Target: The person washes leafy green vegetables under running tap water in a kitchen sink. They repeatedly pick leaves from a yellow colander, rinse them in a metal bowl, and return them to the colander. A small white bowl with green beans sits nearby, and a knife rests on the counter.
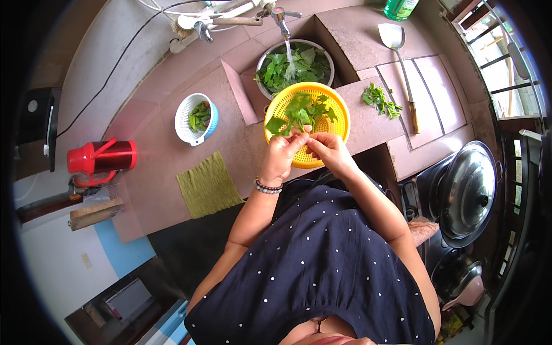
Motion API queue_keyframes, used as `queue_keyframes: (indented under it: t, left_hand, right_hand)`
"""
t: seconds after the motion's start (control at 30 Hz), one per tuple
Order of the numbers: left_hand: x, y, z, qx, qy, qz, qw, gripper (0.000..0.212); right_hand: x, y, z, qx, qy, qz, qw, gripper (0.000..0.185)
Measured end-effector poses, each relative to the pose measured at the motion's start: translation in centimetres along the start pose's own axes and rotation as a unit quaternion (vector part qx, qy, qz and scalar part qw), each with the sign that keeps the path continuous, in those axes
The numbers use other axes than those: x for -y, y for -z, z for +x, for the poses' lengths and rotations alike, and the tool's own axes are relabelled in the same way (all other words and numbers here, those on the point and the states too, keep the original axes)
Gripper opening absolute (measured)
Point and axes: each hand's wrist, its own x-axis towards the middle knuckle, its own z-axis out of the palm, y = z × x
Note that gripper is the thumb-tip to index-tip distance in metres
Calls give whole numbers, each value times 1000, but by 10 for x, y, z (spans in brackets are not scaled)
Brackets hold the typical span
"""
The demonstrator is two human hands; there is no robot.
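Note:
Over a yellow plastic colander (270, 113), my left hand (282, 151) pinches a sprig of leafy greens (298, 113) by its stem. My right hand (330, 150) meets it there, thumb and fingertips closed at the same stem. More leaves lie in the colander, partly hidden by the sprig. Just behind, a metal basin (331, 64) of leafy greens (276, 69) stands in the sink, and water runs into it from a tap (282, 23). A small heap of cut green stems (381, 101) lies on the counter to the right.
Left on the tiled counter (151, 172) are a white-and-blue basket (183, 125) of green peppers (199, 117), a green cloth (209, 185) and a red thermos (103, 156). A metal spatula (403, 64) and green bottle (400, 8) lie right. A large lidded pot (468, 189) stands lower right.

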Motion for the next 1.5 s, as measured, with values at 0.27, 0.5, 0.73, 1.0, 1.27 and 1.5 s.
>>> queue_keyframes:
  t: [0.27,0.5,0.73,1.0,1.27,1.5]
  left_hand:
    - [-7,-17,2,-60,-146,188,969,12]
    - [-21,-41,21,-61,-401,344,847,16]
    - [-78,37,157,-119,-86,747,648,22]
    - [-11,10,94,150,-112,690,699,19]
    - [60,11,80,77,-69,824,557,13]
    - [-1,-1,31,50,35,235,970,5]
  right_hand:
    - [4,6,1,-33,1,111,993,19]
    - [3,50,19,-160,-19,320,934,10]
    - [-9,162,32,-394,-4,-588,706,37]
    - [-10,121,15,-376,137,-442,803,15]
    - [16,77,10,-312,234,-350,851,7]
    - [17,50,-12,-214,188,-225,932,10]
